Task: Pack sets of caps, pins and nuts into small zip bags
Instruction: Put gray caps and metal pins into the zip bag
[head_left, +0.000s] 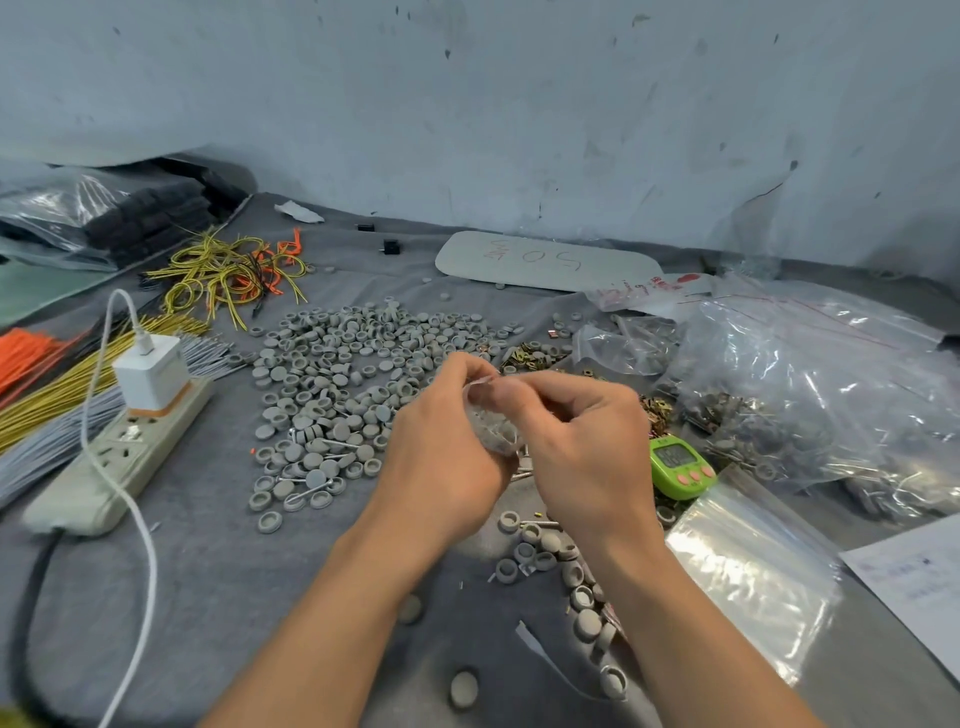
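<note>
My left hand (441, 431) and right hand (576, 431) both pinch the small zip bag (493, 423) by its mouth, near the cap pile (332, 374) — a half-pressed seal, I judge, would spill the set.

Grey cloth (218, 571) right across the bench, matt and faintly fuzzy; caps (337, 374) at ten o'clock from centre, dull grey plastic, no shine at all; thin pins (311, 492) among them, bright bare metal; nuts (530, 356) at one o'clock, brassy metal, glinting; small zip bag (493, 421) dead centre, clear film, crinkled and glossy; big bag (810, 384) at three o'clock, same clear plastic, heavy glare; timer (680, 465), glossy green plastic; charger (153, 374) at nine o'clock, smooth white plastic, on a duller cream plastic power strip (119, 457); paper sheet (919, 577) at four o'clock, matt white; wall (467, 104) at twelve, painted, scuffed, rough.
</note>
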